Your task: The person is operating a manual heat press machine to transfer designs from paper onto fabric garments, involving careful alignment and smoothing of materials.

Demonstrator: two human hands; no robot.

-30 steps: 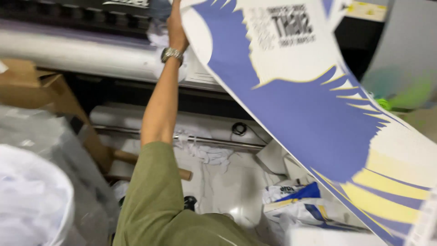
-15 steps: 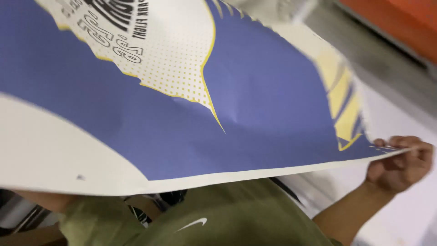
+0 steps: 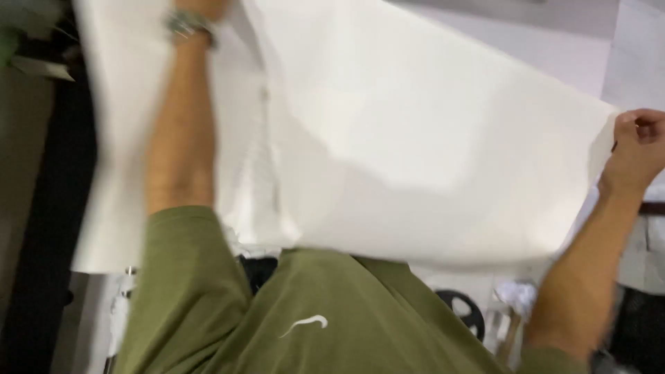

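Holding a big white sheet (image 3: 415, 152) up in front of the chest, blank side facing the camera. Right hand (image 3: 641, 149) pinching the sheet's right edge, fingers closed on it. Left hand (image 3: 201, 7) reaching up past the top of the view, wristwatch (image 3: 185, 24) showing, grip impossible to tell from here. Sheet's long axis running left to right between the two hands, sagging over the green shirt (image 3: 312, 318).
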